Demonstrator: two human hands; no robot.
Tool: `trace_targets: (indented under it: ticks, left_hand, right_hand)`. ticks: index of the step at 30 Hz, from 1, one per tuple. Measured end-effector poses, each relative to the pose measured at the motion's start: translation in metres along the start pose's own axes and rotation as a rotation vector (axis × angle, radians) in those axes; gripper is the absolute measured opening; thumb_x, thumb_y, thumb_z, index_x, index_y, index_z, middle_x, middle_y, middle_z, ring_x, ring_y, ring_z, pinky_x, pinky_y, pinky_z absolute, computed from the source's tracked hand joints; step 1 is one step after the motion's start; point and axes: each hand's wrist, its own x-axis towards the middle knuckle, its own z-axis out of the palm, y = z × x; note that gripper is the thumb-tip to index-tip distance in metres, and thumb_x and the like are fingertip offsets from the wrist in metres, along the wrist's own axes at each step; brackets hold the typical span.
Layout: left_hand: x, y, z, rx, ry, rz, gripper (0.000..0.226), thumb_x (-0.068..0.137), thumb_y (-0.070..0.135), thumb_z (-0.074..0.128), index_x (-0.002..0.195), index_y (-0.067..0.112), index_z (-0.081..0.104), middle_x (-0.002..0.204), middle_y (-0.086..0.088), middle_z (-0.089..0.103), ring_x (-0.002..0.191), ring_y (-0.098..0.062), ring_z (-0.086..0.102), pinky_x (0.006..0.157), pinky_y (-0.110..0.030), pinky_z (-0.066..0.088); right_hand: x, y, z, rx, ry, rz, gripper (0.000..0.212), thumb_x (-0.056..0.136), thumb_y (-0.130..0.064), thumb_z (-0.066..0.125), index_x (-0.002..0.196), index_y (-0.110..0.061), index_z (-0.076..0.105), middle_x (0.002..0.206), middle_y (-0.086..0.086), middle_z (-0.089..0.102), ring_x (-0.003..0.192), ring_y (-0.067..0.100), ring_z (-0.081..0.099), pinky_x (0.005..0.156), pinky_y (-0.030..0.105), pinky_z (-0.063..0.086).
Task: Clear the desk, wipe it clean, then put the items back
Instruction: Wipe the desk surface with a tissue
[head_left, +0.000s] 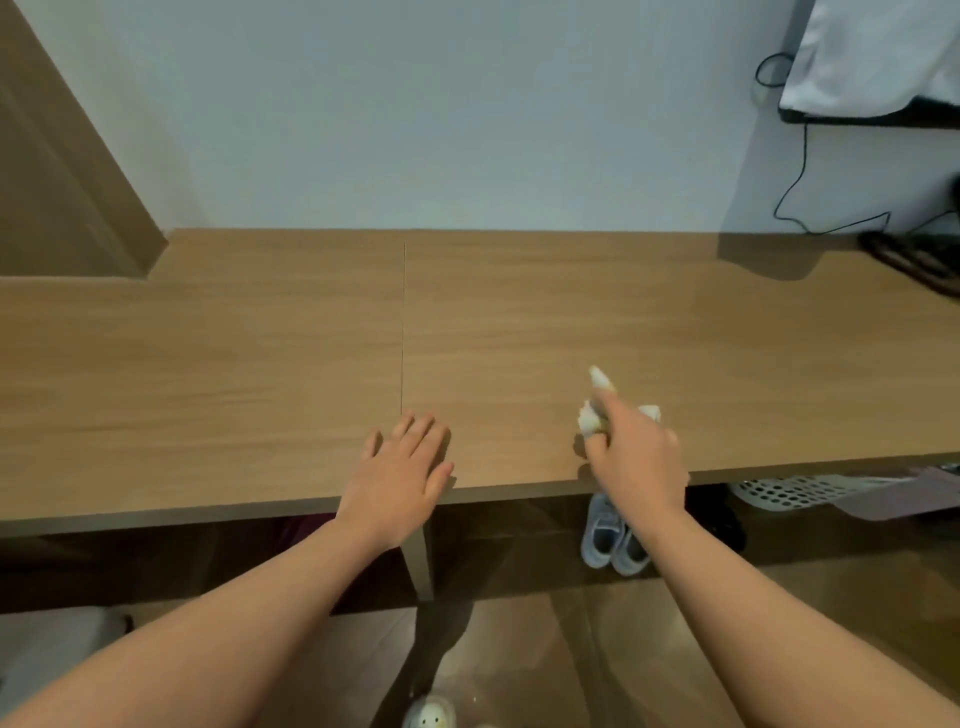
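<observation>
Pale blue-grey wall backs a long light wood-grain counter (260, 338), two boards meeting at a thin seam near the middle. The left hand (405, 467) lies flat by the front edge, its fingers (415, 431) straight and slightly spread. The right hand (639, 462), motion-blurred, is close to the same edge, its fingers curled round a small crumpled white tissue wad (589, 423), with one finger seemingly stretched forward. The wad sits just above or on the wood; I cannot tell which. It looks thin, bunched and ragged, with bits poking out on both sides of the hand, so it will probably shred or slip under hard rubbing. Strokes toward the front edge could sweep dust onto the grey sneakers (613, 540) below. Reaching far right risks snagging the thin black cable (795, 182). The seam could trap dirt.
</observation>
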Motion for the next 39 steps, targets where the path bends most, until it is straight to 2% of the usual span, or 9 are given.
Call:
trace_targets:
  ticks: [4, 8, 15, 20, 23, 26, 29, 33, 39]
  left_hand:
    - [0.016, 0.019, -0.030, -0.535, 0.127, -0.207, 0.051, 0.100, 0.042, 0.030, 0.146, 0.021, 0.029, 0.150, 0.000, 0.034, 0.139, -0.016, 0.028, 0.112, -0.034, 0.022]
    - [0.033, 0.032, -0.061, -1.141, -0.069, -0.347, 0.053, 0.096, 0.052, 0.033, 0.133, 0.017, 0.049, 0.135, -0.001, 0.053, 0.128, -0.017, 0.045, 0.111, -0.038, 0.028]
    - [0.036, 0.035, -0.077, -1.259, 0.045, -0.437, 0.013, 0.095, 0.020, 0.053, 0.095, 0.015, 0.064, 0.098, -0.007, 0.068, 0.088, -0.018, 0.063, 0.072, -0.028, 0.050]
    - [0.040, 0.042, -0.082, -1.369, 0.099, -0.460, 0.014, 0.097, 0.019, 0.048, 0.100, 0.015, 0.060, 0.101, -0.010, 0.068, 0.095, -0.027, 0.064, 0.085, -0.042, 0.052]
    - [0.043, 0.063, -0.085, -1.444, 0.137, -0.433, 0.016, 0.100, 0.022, 0.042, 0.104, 0.017, 0.057, 0.102, -0.007, 0.067, 0.094, -0.022, 0.064, 0.076, -0.036, 0.053]
    - [0.048, 0.095, -0.085, -1.495, 0.171, -0.433, 0.018, 0.101, 0.025, 0.040, 0.110, 0.018, 0.054, 0.102, -0.007, 0.067, 0.092, -0.022, 0.065, 0.071, -0.033, 0.053]
    - [0.056, 0.135, -0.078, -1.472, 0.195, -0.411, 0.019, 0.100, 0.029, 0.040, 0.107, 0.019, 0.055, 0.100, -0.007, 0.068, 0.090, -0.021, 0.066, 0.070, -0.033, 0.054]
    - [0.070, 0.199, -0.058, -1.383, 0.268, -0.403, 0.024, 0.098, 0.034, 0.044, 0.101, 0.016, 0.059, 0.095, -0.008, 0.070, 0.085, -0.022, 0.068, 0.075, -0.040, 0.057]
    - [0.099, 0.317, -0.025, -1.399, 0.295, -0.516, 0.023, 0.099, 0.032, 0.045, 0.099, 0.014, 0.060, 0.096, -0.013, 0.068, 0.085, -0.027, 0.067, 0.073, -0.041, 0.054]
  right_hand:
    - [0.002, -0.045, -0.001, 0.236, -0.124, -0.091, 0.074, 0.090, -0.013, 0.051, 0.150, -0.030, 0.010, 0.100, -0.003, 0.055, 0.095, 0.021, 0.053, 0.088, 0.036, 0.044]
    - [0.003, -0.066, 0.008, 0.338, -0.200, -0.188, 0.076, 0.090, -0.013, 0.053, 0.150, -0.030, 0.011, 0.136, -0.004, 0.050, 0.118, 0.023, 0.047, 0.097, 0.038, 0.040]
    - [0.008, -0.073, 0.017, 0.543, -0.298, -0.247, 0.076, 0.087, -0.031, 0.061, 0.148, -0.036, 0.016, 0.145, -0.012, 0.039, 0.130, 0.017, 0.039, 0.105, 0.042, 0.040]
    - [0.019, -0.056, 0.008, 0.980, -0.144, 0.180, 0.056, 0.094, -0.043, 0.050, 0.144, -0.036, 0.027, 0.147, -0.009, 0.033, 0.132, 0.015, 0.037, 0.104, 0.036, 0.036]
    - [0.029, -0.041, 0.007, 1.226, -0.382, 0.452, 0.057, 0.092, -0.050, 0.050, 0.142, -0.027, 0.035, 0.141, -0.002, 0.046, 0.126, 0.022, 0.046, 0.106, 0.040, 0.035]
    - [0.031, -0.019, 0.008, 1.386, -0.624, 0.508, 0.052, 0.086, -0.058, 0.051, 0.128, -0.027, 0.055, 0.119, 0.002, 0.066, 0.111, 0.025, 0.060, 0.098, 0.046, 0.046]
    - [0.036, 0.014, -0.005, 1.510, -0.706, 0.502, 0.037, 0.092, -0.046, 0.051, 0.120, -0.024, 0.062, 0.113, 0.007, 0.069, 0.109, 0.028, 0.062, 0.089, 0.043, 0.052]
    - [0.049, 0.084, -0.033, 1.570, -0.579, 0.470, 0.021, 0.090, -0.015, 0.061, 0.110, -0.013, 0.063, 0.100, 0.009, 0.073, 0.095, 0.025, 0.068, 0.083, 0.041, 0.055]
    - [0.064, 0.206, -0.079, 1.505, -0.538, 0.511, 0.038, 0.086, -0.009, 0.065, 0.122, -0.015, 0.055, 0.103, 0.010, 0.071, 0.089, 0.025, 0.069, 0.070, 0.040, 0.058]
